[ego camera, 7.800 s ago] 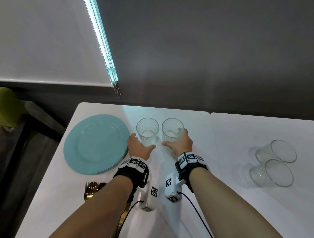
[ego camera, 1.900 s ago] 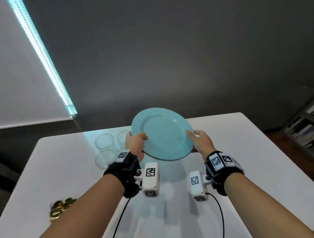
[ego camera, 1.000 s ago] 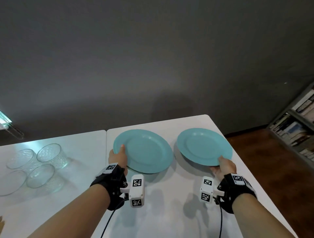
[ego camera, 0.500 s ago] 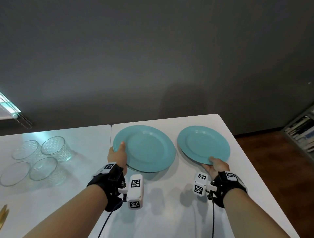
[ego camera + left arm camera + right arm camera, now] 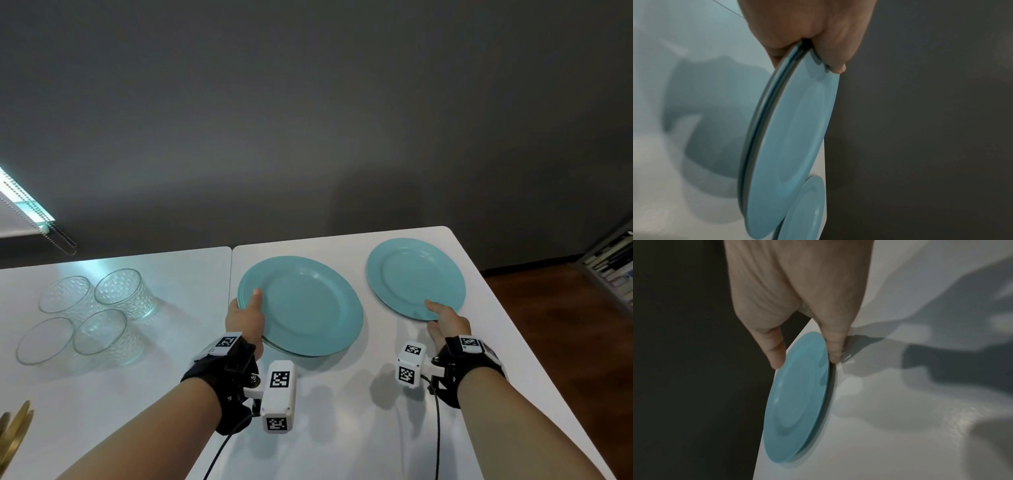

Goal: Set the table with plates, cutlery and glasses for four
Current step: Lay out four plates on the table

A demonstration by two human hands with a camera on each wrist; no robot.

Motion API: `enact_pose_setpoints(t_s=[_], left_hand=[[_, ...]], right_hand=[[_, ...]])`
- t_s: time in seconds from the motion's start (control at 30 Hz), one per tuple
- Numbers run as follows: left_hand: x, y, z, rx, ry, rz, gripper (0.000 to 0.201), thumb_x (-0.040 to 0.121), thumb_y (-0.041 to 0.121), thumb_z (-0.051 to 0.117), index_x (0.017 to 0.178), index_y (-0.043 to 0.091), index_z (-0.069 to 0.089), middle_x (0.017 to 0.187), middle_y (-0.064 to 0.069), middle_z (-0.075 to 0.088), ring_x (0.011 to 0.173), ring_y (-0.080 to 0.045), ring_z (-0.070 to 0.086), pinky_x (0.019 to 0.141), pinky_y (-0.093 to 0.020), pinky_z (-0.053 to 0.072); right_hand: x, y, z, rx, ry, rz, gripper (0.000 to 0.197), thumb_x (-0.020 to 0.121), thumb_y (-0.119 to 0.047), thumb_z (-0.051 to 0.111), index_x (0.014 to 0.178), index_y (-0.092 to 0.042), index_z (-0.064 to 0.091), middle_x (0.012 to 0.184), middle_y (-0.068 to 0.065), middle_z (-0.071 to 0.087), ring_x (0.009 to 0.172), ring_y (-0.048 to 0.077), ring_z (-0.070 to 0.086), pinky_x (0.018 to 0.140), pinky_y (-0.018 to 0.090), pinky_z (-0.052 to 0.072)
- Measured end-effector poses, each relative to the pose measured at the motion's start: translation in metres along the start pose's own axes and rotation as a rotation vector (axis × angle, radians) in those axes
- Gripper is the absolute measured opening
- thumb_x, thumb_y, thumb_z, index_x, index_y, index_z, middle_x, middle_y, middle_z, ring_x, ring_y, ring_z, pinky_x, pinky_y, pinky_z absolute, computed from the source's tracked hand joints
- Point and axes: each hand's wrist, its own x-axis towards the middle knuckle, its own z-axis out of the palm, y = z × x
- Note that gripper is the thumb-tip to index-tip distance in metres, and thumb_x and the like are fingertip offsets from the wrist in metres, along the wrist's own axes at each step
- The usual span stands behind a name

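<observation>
The stack of plates (image 5: 301, 305) is showing as smooth, round, light-blue dishes with a shallow raised rim; the left wrist view is showing at least two rims nested one under another (image 5: 764, 129), though blur is making the exact count hard to tell. The left hand (image 5: 246, 318) is gripping this stack at its near-left edge, thumb lying on top of the upper plate and fingers curling beneath. The stack is sitting just right of the seam in the white counter (image 5: 342, 411), and it seems to be held slightly above the surface, casting a shadow below.

The single plate (image 5: 416, 277) is the same light blue and the same shape, lying toward the far right corner of the counter, well clear of the stack's rim. The right hand (image 5: 445, 325) is pinching its near edge: the thumb (image 5: 774, 352) is resting on the upper face while a finger (image 5: 833, 345) is reaching under the rim against the counter. In the right wrist view the far part of this plate is appearing to touch the surface while the near edge is being held up a little.

Four clear, textured glasses (image 5: 113, 298) are standing clustered on the left part of the counter, well apart from both hands. Gold-coloured cutlery (image 5: 13, 435) is peeking in at the lower-left edge of the head view.
</observation>
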Motion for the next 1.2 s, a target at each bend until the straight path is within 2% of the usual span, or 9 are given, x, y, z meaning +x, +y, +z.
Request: enact_pose_setpoints(t_s=[0.1, 0.2, 0.33, 0.43, 0.57, 0.7, 0.83, 1.03, 1.2], left_hand=[[-0.003, -0.003, -0.002, 0.004, -0.009, -0.003, 0.025, 0.092, 0.035, 0.056, 0.109, 0.016, 0.053, 0.107, -0.010, 0.060, 0.097, -0.031, 0.059, 0.094, -0.051, 0.051], [-0.005, -0.006, -0.004, 0.019, -0.035, -0.015, 0.028, 0.092, 0.035, 0.054, 0.112, 0.016, 0.054, 0.107, -0.011, 0.060, 0.099, -0.032, 0.060, 0.094, -0.051, 0.050], [-0.013, -0.007, -0.005, 0.017, -0.088, -0.045, 0.032, 0.091, 0.037, 0.056, 0.115, 0.015, 0.054, 0.116, -0.013, 0.061, 0.107, -0.036, 0.060, 0.094, -0.052, 0.050], [-0.016, -0.009, -0.002, 0.003, -0.136, -0.047, 0.037, 0.092, 0.035, 0.056, 0.121, 0.012, 0.054, 0.117, -0.013, 0.062, 0.109, -0.037, 0.060, 0.091, -0.048, 0.052], [-0.021, -0.007, 0.000, -0.020, -0.173, -0.057, 0.043, 0.087, 0.043, 0.059, 0.118, 0.014, 0.055, 0.116, -0.012, 0.064, 0.106, -0.035, 0.062, 0.089, -0.047, 0.053], [-0.017, -0.013, -0.005, -0.036, -0.185, -0.096, 0.065, 0.079, 0.058, 0.054, 0.127, 0.013, 0.053, 0.122, -0.011, 0.062, 0.108, -0.033, 0.061, 0.094, -0.047, 0.050], [-0.015, -0.013, -0.016, -0.018, -0.127, -0.076, 0.045, 0.095, 0.038, 0.046, 0.130, 0.009, 0.050, 0.123, -0.015, 0.059, 0.107, -0.033, 0.059, 0.094, -0.045, 0.049], [-0.003, 0.003, -0.035, 0.018, 0.034, -0.003, 0.041, 0.098, 0.030, 0.044, 0.130, 0.005, 0.048, 0.126, -0.015, 0.055, 0.113, -0.036, 0.055, 0.097, -0.044, 0.047], [0.002, 0.039, -0.059, -0.013, 0.272, 0.149, 0.044, 0.098, 0.031, 0.042, 0.130, 0.002, 0.047, 0.131, -0.018, 0.054, 0.117, -0.034, 0.053, 0.091, -0.032, 0.041]], right_hand=[[-0.001, 0.000, 0.001, -0.128, 0.062, -0.028, 0.061, 0.074, -0.023, 0.071, 0.127, -0.003, 0.047, 0.097, 0.010, 0.055, 0.075, 0.024, 0.055, 0.073, 0.034, 0.049], [-0.012, 0.002, 0.011, -0.301, 0.130, -0.180, 0.056, 0.077, -0.015, 0.064, 0.131, -0.007, 0.048, 0.118, 0.014, 0.060, 0.099, 0.033, 0.062, 0.093, 0.041, 0.051], [-0.044, 0.017, 0.045, -0.472, -0.255, -0.271, 0.029, 0.089, -0.030, 0.060, 0.111, -0.010, 0.063, 0.090, 0.008, 0.064, 0.070, 0.024, 0.063, 0.061, 0.030, 0.053], [-0.062, 0.026, 0.059, -0.604, -0.426, -0.305, 0.033, 0.086, -0.037, 0.064, 0.105, -0.010, 0.067, 0.099, 0.007, 0.070, 0.087, 0.025, 0.067, 0.074, 0.034, 0.056], [-0.065, 0.027, 0.059, -0.672, -0.362, -0.352, 0.028, 0.081, -0.025, 0.071, 0.104, -0.010, 0.068, 0.099, 0.005, 0.069, 0.092, 0.024, 0.066, 0.080, 0.029, 0.051], [-0.065, 0.027, 0.055, -0.597, -0.365, -0.315, 0.018, 0.081, -0.017, 0.071, 0.097, -0.009, 0.070, 0.101, 0.012, 0.071, 0.095, 0.030, 0.068, 0.090, 0.041, 0.054], [-0.067, 0.023, 0.055, -0.498, -0.366, -0.277, 0.023, 0.085, -0.019, 0.065, 0.103, -0.005, 0.064, 0.106, 0.015, 0.069, 0.096, 0.032, 0.066, 0.086, 0.045, 0.055], [-0.072, 0.008, 0.073, -0.311, -0.231, -0.360, 0.019, 0.073, -0.032, 0.055, 0.082, -0.016, 0.060, 0.099, 0.013, 0.067, 0.097, 0.037, 0.064, 0.088, 0.055, 0.052], [-0.054, 0.007, 0.088, -0.095, -0.033, -0.331, 0.046, 0.080, -0.030, 0.056, 0.122, -0.014, 0.052, 0.120, 0.010, 0.063, 0.109, 0.035, 0.060, 0.095, 0.054, 0.049]])
